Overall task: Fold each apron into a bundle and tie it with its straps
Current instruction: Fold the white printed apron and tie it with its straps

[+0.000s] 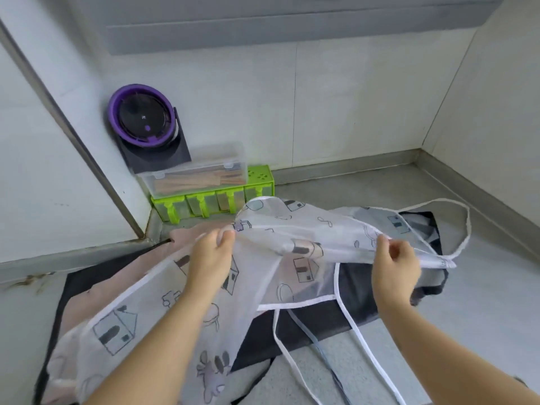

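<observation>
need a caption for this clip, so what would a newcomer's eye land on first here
The sheer white apron printed with little houses stands out, held up mid-counter by the left hand and right hand, each pinching its edge. Under it lie a pink cloth and a dark cloth; a purple round gadget stands in the back left corner.

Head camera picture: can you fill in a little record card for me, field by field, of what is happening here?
Place: grey counter in a tiled corner
Held item: sheer white apron printed with houses, lifted and unfolded
Left hand: pinches the apron's edge
Right hand: pinches its edge farther right
Straps: white straps hang loose, untied
Underneath: dark cloth and pink cloth, lying flat
Back corner: clear box on green rack, purple-rimmed round device
</observation>
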A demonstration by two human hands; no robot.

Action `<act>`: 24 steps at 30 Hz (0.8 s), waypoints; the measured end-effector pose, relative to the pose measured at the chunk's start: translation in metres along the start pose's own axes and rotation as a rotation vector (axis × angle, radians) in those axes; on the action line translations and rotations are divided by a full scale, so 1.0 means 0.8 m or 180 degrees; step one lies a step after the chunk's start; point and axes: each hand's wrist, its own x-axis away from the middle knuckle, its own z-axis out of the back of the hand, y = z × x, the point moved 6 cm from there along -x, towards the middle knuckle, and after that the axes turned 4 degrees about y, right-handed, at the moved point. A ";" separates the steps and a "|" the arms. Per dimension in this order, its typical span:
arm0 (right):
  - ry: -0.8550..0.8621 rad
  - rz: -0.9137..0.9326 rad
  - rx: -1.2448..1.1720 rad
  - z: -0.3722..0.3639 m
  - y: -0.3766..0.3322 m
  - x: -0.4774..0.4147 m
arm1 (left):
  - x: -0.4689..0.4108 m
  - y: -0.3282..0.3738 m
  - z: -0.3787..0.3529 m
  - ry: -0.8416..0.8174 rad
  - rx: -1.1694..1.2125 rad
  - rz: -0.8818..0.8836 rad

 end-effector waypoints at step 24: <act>-0.2924 -0.0391 -0.1121 -0.125 -0.227 0.084 | -0.032 0.168 0.073 -0.1253 0.2090 0.0806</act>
